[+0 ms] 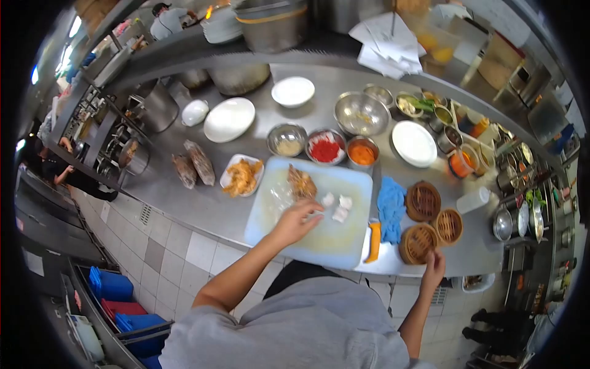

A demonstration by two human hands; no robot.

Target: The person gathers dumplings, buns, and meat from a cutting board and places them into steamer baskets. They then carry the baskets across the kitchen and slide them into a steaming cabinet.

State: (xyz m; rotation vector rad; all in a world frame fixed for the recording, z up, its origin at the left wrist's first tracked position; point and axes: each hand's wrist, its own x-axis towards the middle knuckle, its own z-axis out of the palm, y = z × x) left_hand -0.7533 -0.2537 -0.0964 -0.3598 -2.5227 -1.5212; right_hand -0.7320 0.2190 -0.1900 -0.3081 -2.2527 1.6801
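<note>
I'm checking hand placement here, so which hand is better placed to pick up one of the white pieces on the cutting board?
The left hand. Its fingers are already over the cutting board, right beside the white pieces. The right hand is off the board, at the edge of a bamboo steamer basket.

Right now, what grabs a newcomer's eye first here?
The pale cutting board mid-counter, where the left hand reaches toward white pieces. Behind it sit a bowl of red paste and a bowl of orange sauce. At the counter's right edge, the right hand touches a bamboo steamer basket.
</note>
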